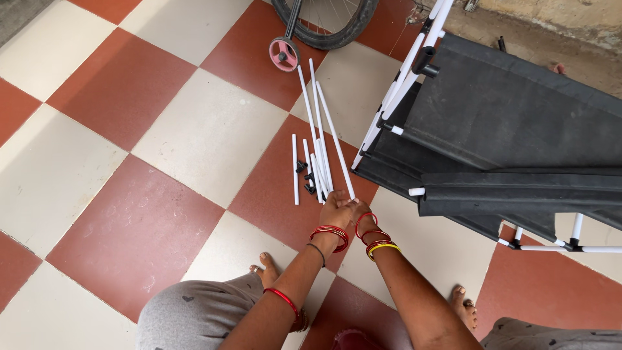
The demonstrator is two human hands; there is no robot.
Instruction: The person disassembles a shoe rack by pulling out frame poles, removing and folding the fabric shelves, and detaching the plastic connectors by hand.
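Note:
Several thin white tubes (319, 123) lie in a loose bundle on the red and cream tiled floor, with small black connectors (306, 176) among them. Both my hands reach down to the near ends of the tubes. My left hand (335, 209) and my right hand (359, 210) press together there, fingers closed around the end of a long white tube (337, 148). Red bangles ring both wrists, with one yellow bangle on the right. A short white tube (295, 170) lies apart at the left of the bundle.
A half-built rack of white tubes and black fabric shelves (505, 129) leans at the right. A bicycle wheel (327, 23) and a small pink training wheel (284, 53) stand at the top. My bare feet (265, 269) rest on the tiles below.

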